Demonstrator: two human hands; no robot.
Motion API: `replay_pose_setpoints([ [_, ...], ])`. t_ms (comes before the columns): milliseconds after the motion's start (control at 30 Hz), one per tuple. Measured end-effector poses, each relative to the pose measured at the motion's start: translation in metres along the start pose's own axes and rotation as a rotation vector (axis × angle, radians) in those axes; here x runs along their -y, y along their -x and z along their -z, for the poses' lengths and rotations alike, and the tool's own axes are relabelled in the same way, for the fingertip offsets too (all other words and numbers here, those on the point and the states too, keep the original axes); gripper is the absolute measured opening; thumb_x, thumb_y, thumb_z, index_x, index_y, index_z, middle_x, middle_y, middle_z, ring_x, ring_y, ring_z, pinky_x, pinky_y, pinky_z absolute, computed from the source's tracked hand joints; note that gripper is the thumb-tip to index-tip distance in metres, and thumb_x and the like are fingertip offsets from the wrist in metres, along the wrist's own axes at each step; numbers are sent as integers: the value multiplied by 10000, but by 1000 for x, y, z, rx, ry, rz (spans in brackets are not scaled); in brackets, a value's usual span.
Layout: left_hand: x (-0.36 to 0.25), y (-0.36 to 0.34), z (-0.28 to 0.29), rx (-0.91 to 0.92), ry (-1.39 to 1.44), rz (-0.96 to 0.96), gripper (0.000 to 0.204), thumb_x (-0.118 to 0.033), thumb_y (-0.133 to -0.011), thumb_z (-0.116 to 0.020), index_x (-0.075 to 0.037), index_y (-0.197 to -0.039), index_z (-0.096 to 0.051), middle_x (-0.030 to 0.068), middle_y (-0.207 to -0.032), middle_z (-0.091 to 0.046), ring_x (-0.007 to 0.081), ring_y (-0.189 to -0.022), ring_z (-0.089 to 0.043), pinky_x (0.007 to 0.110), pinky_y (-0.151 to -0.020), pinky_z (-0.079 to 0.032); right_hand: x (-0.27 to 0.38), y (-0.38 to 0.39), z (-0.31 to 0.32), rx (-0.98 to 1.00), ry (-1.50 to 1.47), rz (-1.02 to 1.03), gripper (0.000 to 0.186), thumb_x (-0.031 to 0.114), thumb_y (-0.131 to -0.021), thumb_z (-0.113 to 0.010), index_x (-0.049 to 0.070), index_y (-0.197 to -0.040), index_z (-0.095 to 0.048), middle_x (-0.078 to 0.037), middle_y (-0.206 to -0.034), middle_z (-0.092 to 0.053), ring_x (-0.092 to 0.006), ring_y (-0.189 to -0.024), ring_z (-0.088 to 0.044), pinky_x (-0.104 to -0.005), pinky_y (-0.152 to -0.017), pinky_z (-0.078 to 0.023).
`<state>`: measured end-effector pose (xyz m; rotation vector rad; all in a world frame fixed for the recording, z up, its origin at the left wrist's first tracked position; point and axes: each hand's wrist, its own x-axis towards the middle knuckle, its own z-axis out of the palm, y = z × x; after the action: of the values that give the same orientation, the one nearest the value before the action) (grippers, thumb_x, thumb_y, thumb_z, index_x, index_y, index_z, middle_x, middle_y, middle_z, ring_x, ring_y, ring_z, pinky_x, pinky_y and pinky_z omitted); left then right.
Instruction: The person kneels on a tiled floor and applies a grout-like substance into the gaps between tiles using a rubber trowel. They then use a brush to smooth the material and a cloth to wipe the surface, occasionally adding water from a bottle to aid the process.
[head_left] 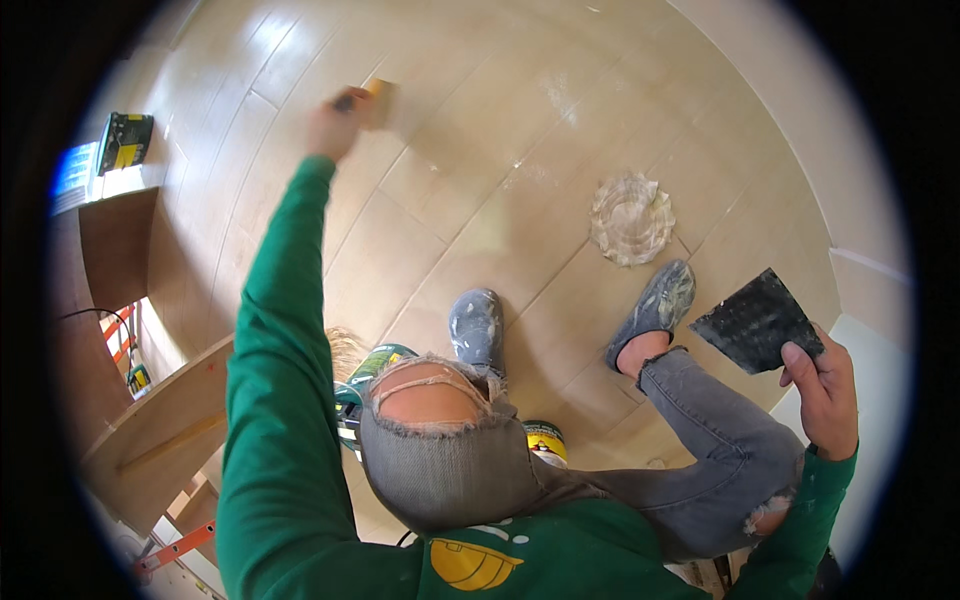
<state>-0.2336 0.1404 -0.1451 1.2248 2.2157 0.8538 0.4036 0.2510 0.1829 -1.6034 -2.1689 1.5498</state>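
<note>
My left arm in a green sleeve reaches far out to the upper left. At its end my left hand (pixel 338 127), smeared by motion, is closed around a yellow and black hand tool (pixel 378 104) above the floor; its exact kind is blurred. On the right, my right hand (pixel 826 392) holds a flat, black, square plate (pixel 757 322) by its near corner, with the thumb on top. Pale specks mark that plate. Nearest to it on the floor is my right shoe (pixel 655 305), grey and stained with white.
Wood-look floor tiles (pixel 480 110) carry pale smudges. A round, ruffled, whitish disc (pixel 632 220) lies on them near my feet. Green and black tubs (pixel 126 142) and buckets (pixel 545 440) stand about. Wooden panels (pixel 165 440) and an orange ladder rail (pixel 180 548) are at left; a white wall (pixel 770 90) bounds the right.
</note>
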Motion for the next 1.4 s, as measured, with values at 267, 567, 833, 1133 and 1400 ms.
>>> replay_pose_setpoints([
  [267, -92, 211, -200, 998, 311, -127, 225, -220, -972, -791, -128, -1177, -788, 12, -977, -785, 113, -863, -709, 300, -766, -596, 1, 8, 9, 49, 48, -24, 307, 239, -1073, -663, -57, -1145, -698, -3, -814, -606, -92, -735, -534, -269, -661, -445],
  [567, 34, 43, -46, -388, -353, 62, 408, -421, -1025, -732, -38, -1156, -786, 81, -963, -793, 196, -846, -767, 327, -687, -599, -51, 16, 42, -203, -7, 55, 399, 335, -1089, -663, -7, -1293, -696, -2, -869, -681, -83, -752, -582, -260, -686, -490],
  [833, -62, 174, -110, 279, 801, 498, 483, -357, -1092, -632, -28, -1445, -609, 137, -1362, -692, 257, -1103, -739, 369, -927, -633, -89, 37, 68, -309, -82, 131, 368, 391, -1098, -645, 36, -1135, -734, -23, -954, -729, -99, -823, -647, -269, -712, -503],
  [1133, -43, 239, -159, 708, 618, 758, 563, -421, -1047, -720, -86, -1477, -582, 173, -1364, -697, 316, -1078, -769, 411, -906, -663, -168, 57, 94, -485, -249, 42, 427, 448, -1076, -665, 26, -1111, -720, -37, -972, -748, -126, -826, -683, -281, -717, -528],
  [1400, 40, 156, -80, 463, 630, 380, 542, -350, -1127, -588, -111, -1595, -455, 181, -1544, -567, 341, -1351, -622, 446, -1104, -554, -340, 32, -12, -754, -903, -351, 468, 385, -1103, -572, -69, -1158, -672, -163, -999, -753, -278, -827, -738, -397, -718, -606],
])
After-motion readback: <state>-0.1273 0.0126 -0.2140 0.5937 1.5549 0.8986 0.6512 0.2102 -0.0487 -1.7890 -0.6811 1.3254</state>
